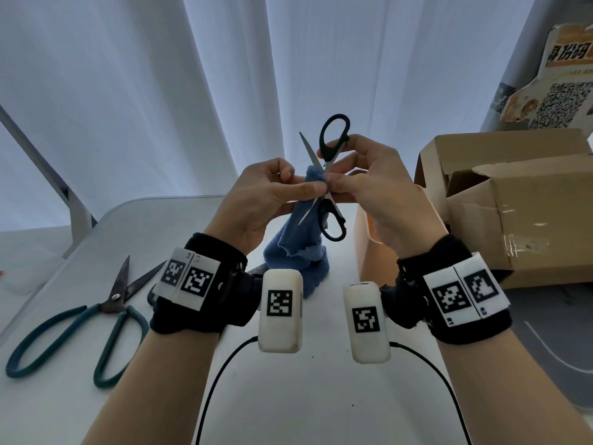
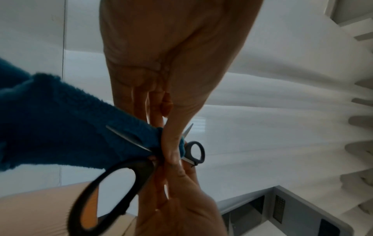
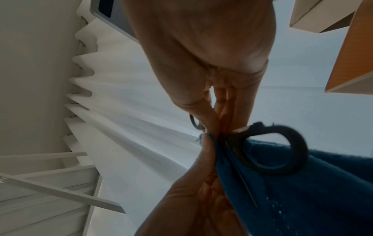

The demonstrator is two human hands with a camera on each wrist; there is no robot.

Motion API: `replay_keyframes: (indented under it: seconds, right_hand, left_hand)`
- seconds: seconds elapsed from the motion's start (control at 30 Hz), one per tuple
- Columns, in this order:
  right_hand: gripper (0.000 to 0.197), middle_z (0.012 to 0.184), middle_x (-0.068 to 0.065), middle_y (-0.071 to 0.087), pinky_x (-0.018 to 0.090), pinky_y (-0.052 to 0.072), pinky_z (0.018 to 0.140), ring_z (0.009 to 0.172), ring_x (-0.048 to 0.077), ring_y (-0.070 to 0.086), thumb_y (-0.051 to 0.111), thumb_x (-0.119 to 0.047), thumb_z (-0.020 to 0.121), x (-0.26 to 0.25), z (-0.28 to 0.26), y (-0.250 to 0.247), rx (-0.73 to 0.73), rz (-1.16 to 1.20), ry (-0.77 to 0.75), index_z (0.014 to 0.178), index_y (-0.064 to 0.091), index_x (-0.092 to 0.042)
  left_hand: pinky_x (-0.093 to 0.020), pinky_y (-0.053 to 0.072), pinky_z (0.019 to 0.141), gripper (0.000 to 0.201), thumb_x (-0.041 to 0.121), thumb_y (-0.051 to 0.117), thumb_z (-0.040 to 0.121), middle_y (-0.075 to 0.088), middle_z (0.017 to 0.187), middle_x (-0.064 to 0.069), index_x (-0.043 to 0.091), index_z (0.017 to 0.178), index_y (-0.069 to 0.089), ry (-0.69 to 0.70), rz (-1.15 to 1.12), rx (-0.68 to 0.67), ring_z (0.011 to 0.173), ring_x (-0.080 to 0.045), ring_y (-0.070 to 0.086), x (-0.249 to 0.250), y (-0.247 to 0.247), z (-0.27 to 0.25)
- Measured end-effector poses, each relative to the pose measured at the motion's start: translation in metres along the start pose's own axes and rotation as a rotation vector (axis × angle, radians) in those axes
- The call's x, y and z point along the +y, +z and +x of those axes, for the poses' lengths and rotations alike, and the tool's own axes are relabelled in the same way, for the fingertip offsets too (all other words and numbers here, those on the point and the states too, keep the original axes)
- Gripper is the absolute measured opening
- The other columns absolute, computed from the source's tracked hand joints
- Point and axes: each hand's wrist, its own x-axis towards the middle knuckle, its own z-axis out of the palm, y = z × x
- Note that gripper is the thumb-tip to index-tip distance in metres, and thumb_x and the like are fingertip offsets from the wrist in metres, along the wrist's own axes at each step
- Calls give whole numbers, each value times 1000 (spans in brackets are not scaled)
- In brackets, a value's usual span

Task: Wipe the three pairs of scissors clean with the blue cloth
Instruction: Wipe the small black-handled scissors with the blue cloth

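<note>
Black-handled scissors (image 1: 332,146) are held up above the table with their blades spread wide. My right hand (image 1: 369,184) pinches them near the pivot. My left hand (image 1: 272,191) pinches the blue cloth (image 1: 296,248) around one blade, and the cloth hangs down to the table. The left wrist view shows the cloth (image 2: 60,121) wrapped at the pivot and a black handle loop (image 2: 113,196). From the right wrist, a black loop (image 3: 278,150) lies against the cloth (image 3: 302,191). A second pair, green-handled scissors (image 1: 96,319), lies spread on the table at the left.
An open cardboard box (image 1: 513,200) stands at the right, close behind my right hand. The white table (image 1: 288,396) runs to a rounded far-left corner. A white curtain (image 1: 192,91) hangs behind. Cables from the wrist cameras trail over the near table.
</note>
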Motion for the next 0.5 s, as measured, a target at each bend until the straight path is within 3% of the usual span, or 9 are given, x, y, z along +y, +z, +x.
replay_keyframes:
  seconds: [0.17,0.27,0.37,0.43,0.5]
  right_hand:
    - [32,75,-1,64,35,63,72,78,21,72,75,1,84,2,-1,-2,27,-21,-13,111,69,-14]
    - [33,74,-1,62,33,63,72,79,21,72,75,2,83,0,0,-4,68,-1,-17,112,69,-13]
    - [34,73,-1,62,32,62,72,77,22,73,74,4,83,0,1,-8,117,58,-21,113,69,-12]
    - [34,74,-2,62,34,63,74,76,22,72,73,4,84,1,0,-5,140,61,-23,113,69,-13]
    - [33,71,-5,63,34,62,75,74,17,71,70,6,85,0,1,-5,195,73,-39,111,69,-13]
  left_hand:
    - [-43,57,93,47,-7,75,79,67,81,-13,17,68,36,15,123,9,88,-30,75,-3,6,1]
    - [-50,53,99,48,-6,75,79,71,77,-6,18,69,35,11,161,0,87,-26,74,-3,5,2]
    - [-56,49,101,50,-5,77,77,72,82,-11,19,67,34,6,191,1,86,-27,70,-2,3,2]
    - [-54,49,100,51,-4,77,77,71,79,-9,19,66,33,14,220,6,81,-24,67,-2,0,3]
    - [-42,55,89,51,-5,77,78,64,68,-1,19,66,33,3,246,-5,69,-16,62,-2,-6,2]
